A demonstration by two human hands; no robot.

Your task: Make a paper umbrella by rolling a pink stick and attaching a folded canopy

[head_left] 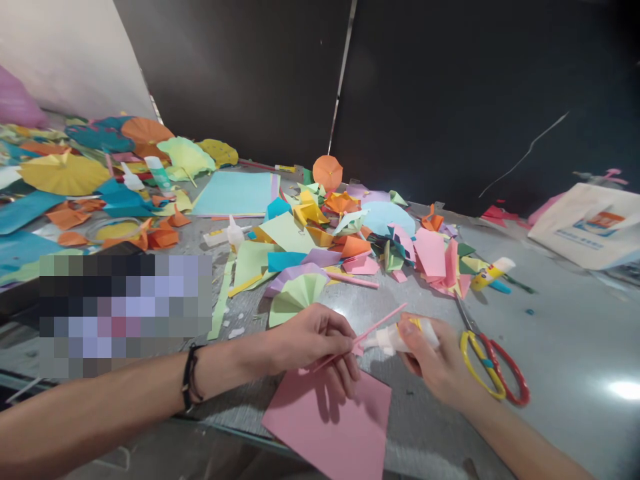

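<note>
My left hand pinches a thin pink paper stick between thumb and fingers, its free end slanting up to the right. In my right hand lies a white glue bottle, tipped sideways with its nozzle at the stick by my left fingertips. Whether glue is coming out cannot be made out. Below my left hand a square pink paper sheet lies at the table's front edge. A green pleated paper fan sits just beyond that hand. Scissors with red and yellow handles rest right of my right hand.
Coloured paper scraps are heaped across the middle of the table. A yellow glue stick lies at the right, before a white bag. Another glue bottle stands left of the heap. A phone-like blurred patch is at left.
</note>
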